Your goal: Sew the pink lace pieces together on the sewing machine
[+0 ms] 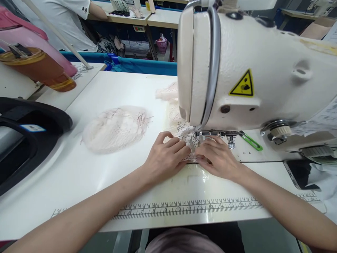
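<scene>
A white sewing machine (244,49) stands over the table, its presser foot down by a strip of pale lace fabric (185,131). My left hand (170,153) lies on the lace just left of the foot, its fingers curled and closed on the fabric edge. Close to the foot's right side, my right hand (217,156) also has bent fingers pinching the lace. The needle area is partly hidden behind the machine head and fingers. On the left of the table lies a pale lace piece (117,130) with loose reddish threads.
A green thread snipper (251,141) and a phone (300,174) lie to the right. A black curved object (28,137), a brown cup with tools (39,68) and a pink bottle (34,40) stand left. A ruler strip (189,208) runs along the front edge. Another person (60,21) sits beyond.
</scene>
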`<state>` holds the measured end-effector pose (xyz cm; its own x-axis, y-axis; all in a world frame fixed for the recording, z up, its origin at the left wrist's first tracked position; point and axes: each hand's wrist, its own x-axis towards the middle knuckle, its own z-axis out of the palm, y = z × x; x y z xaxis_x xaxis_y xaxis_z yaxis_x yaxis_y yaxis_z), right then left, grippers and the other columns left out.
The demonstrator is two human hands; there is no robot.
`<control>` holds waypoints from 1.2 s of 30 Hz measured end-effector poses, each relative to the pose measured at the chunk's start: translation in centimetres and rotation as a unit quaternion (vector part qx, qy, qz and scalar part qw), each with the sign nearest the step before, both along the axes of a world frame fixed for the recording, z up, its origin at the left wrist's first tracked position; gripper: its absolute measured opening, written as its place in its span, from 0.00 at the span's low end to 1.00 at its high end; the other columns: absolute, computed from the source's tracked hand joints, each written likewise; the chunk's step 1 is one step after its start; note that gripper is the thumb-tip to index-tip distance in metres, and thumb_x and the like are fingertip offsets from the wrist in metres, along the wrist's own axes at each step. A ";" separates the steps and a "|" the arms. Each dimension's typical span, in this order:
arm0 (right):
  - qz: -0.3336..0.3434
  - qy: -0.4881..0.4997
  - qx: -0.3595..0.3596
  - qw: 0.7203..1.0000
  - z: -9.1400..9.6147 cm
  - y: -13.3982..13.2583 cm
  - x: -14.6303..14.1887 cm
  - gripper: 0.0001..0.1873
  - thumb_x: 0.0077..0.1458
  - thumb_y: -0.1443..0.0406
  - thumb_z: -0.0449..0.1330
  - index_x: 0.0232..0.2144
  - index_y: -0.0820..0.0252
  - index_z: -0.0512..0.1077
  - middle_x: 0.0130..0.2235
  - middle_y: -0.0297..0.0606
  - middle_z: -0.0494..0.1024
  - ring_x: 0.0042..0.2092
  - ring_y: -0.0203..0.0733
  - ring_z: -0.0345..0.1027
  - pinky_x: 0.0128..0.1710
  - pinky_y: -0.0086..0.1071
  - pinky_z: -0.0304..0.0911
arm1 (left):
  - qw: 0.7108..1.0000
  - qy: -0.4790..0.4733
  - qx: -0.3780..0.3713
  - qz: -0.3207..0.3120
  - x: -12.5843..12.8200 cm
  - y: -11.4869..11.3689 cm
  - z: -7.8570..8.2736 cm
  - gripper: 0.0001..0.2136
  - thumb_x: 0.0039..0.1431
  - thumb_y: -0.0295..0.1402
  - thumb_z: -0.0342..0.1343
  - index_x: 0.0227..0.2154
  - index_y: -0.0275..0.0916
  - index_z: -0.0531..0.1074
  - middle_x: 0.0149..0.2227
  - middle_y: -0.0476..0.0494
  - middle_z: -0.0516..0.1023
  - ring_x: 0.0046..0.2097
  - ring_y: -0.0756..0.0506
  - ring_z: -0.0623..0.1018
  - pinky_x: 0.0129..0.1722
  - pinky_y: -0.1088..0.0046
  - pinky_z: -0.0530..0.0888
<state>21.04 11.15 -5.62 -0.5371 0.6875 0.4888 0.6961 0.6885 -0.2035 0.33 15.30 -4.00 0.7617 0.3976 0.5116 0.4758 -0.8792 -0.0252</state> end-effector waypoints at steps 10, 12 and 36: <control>0.053 0.022 0.082 0.995 0.8 0.0 -0.5 0.04 0.59 0.68 0.58 0.32 0.57 0.71 0.31 0.31 0.76 0.40 0.36 0.69 0.52 0.40 0.62 | 0.995 0.011 0.092 -0.036 0.0 -0.2 0.3 0.10 0.63 0.27 0.50 0.25 0.39 0.68 0.23 0.53 0.71 0.26 0.51 0.68 0.39 0.67 0.66; 0.073 0.033 0.085 0.993 0.9 0.0 -0.5 0.05 0.57 0.71 0.58 0.30 0.58 0.72 0.31 0.31 0.77 0.41 0.36 0.69 0.52 0.40 0.64 | 0.993 0.008 0.108 -0.045 0.0 -0.1 0.2 0.10 0.62 0.26 0.51 0.24 0.38 0.67 0.22 0.54 0.70 0.26 0.51 0.68 0.37 0.68 0.66; 0.070 -0.028 0.093 0.993 -0.2 -0.3 -0.8 0.08 0.58 0.74 0.55 0.36 0.59 0.71 0.36 0.29 0.80 0.40 0.34 0.71 0.38 0.29 0.67 | 0.987 0.137 -0.053 -0.073 -1.1 1.9 -0.5 0.23 0.62 0.35 0.46 0.58 0.31 0.64 0.59 0.38 0.67 0.61 0.38 0.66 0.60 0.57 0.65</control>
<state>20.26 10.83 -5.79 -0.6506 0.5053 0.5670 0.5983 0.8008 -0.0271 -0.73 17.21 -4.49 0.9185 0.3139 0.2405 0.3324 -0.9423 -0.0398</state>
